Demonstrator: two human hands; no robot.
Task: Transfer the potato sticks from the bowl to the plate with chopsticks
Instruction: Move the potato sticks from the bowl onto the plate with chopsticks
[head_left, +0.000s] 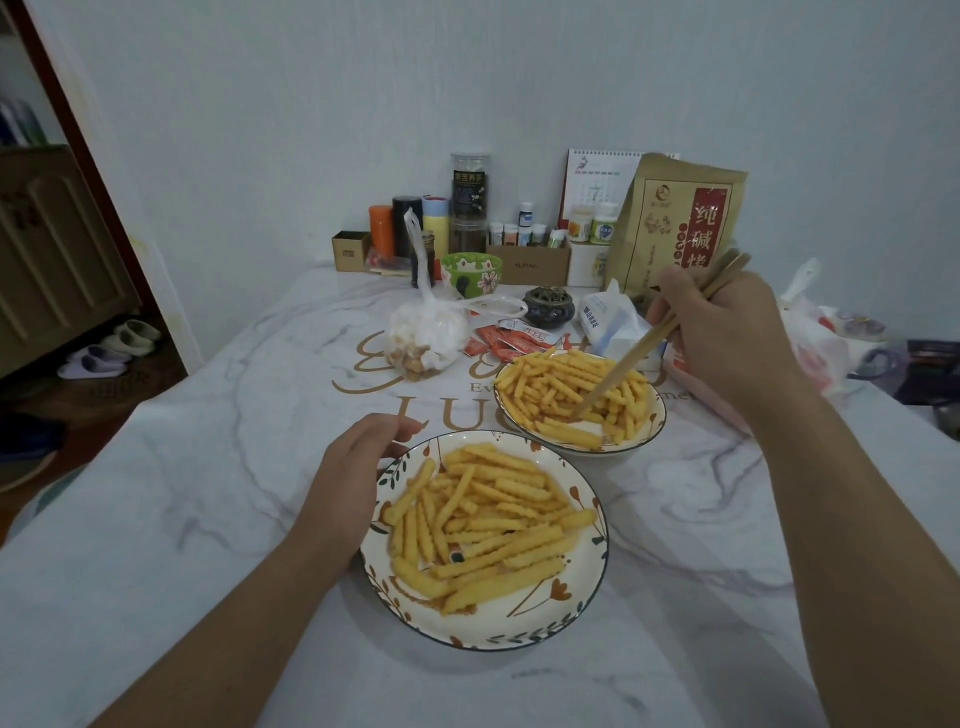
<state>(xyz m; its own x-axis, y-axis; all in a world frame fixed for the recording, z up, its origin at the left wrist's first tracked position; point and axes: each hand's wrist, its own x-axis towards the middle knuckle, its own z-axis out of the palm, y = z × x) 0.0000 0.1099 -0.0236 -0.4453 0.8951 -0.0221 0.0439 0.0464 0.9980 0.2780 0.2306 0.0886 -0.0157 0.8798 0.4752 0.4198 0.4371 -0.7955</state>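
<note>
- Two chopsticks (631, 361), clamped in right hand (727, 332) fingers, tips among sticks (566, 389) in bowl (655, 423).
- Left hand (348, 483) fingers relaxed, resting against plate (587, 587) rim.
- Ridged sticks may slip off; weak pinch.

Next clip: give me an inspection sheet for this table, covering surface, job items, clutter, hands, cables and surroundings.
Surface: table under a marbled white cloth with gold lettering.
Job's things: bowl and nearer plate both hold potato sticks; chopsticks have their tips in the bowl.
Clutter: tied plastic bag, red sachets, tissue pack, jars and bottles, brown paper bag.
Hands: right hand holds the chopsticks; left hand rests against the plate's rim.
Cables: nothing seen.
Surroundings: pale wall, doorway left, slippers on the floor.
</note>
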